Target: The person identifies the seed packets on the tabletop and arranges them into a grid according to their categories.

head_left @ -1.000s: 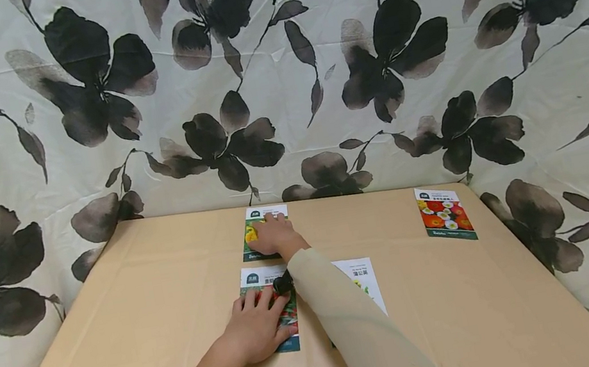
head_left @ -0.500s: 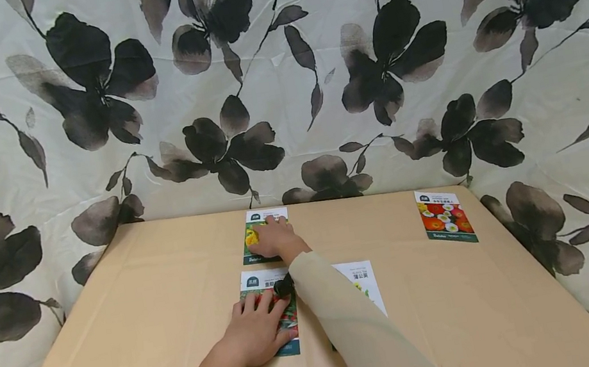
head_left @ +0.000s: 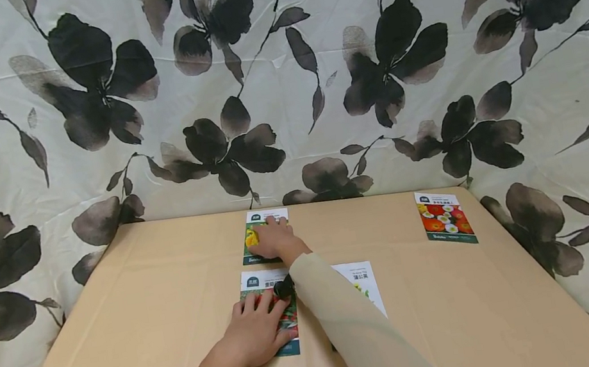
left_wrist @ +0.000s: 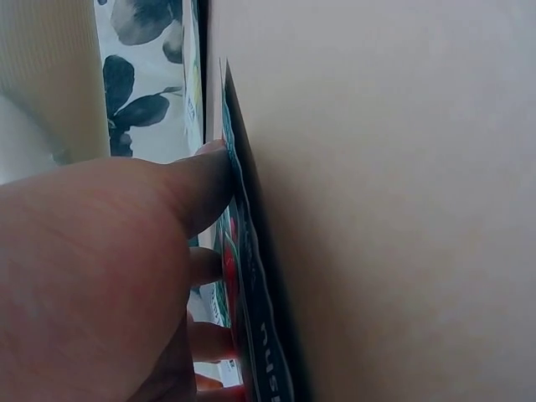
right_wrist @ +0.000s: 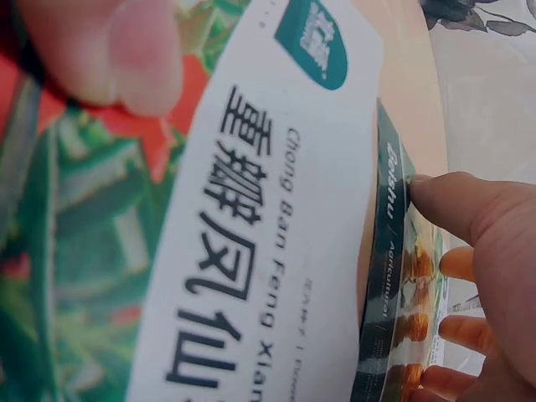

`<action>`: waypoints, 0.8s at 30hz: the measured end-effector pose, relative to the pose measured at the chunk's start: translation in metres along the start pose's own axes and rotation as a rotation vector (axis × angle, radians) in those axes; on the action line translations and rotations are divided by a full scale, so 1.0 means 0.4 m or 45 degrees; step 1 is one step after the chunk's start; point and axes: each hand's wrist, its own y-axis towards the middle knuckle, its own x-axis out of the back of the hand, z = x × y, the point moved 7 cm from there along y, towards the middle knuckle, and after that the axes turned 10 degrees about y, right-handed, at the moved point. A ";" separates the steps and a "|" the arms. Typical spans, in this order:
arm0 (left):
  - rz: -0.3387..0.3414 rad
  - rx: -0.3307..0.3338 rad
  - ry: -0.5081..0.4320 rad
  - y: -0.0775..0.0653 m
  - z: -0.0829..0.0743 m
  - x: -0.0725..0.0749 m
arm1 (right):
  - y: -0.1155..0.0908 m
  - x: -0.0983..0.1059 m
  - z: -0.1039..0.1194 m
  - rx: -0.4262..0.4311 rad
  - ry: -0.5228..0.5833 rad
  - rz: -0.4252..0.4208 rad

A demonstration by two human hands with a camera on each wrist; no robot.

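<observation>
My left hand (head_left: 254,334) rests with spread fingers on a seed packet with red flowers and green leaves (head_left: 289,348). In the left wrist view the thumb and fingertips lie on the face of that packet (left_wrist: 261,310). Farther back, my right hand (head_left: 275,240) touches a yellow-flower seed packet (head_left: 252,242), covering its right part. The right wrist view shows this hand's thumb and spread fingertips on the dark-edged packet (right_wrist: 387,251). Left fingertips (right_wrist: 146,67) appear there on the red-flower packet (right_wrist: 276,167). The two packets lie one behind the other.
Right of the hands, a white packet with small yellow flowers (head_left: 362,279) lies partly hidden under the right sleeve (head_left: 347,324). Another packet with red and orange flowers (head_left: 446,218) lies near the right edge of the tan table (head_left: 146,312). Floral cloth (head_left: 303,97) hangs behind.
</observation>
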 end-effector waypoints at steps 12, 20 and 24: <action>0.002 0.010 0.016 -0.001 -0.001 -0.001 | -0.002 0.013 0.003 0.044 -0.018 -0.051; -0.006 0.005 0.028 0.003 -0.001 -0.007 | -0.015 0.036 -0.008 0.073 0.069 -0.065; -0.002 0.006 0.030 0.000 -0.003 -0.003 | -0.026 0.045 -0.016 0.099 0.083 -0.088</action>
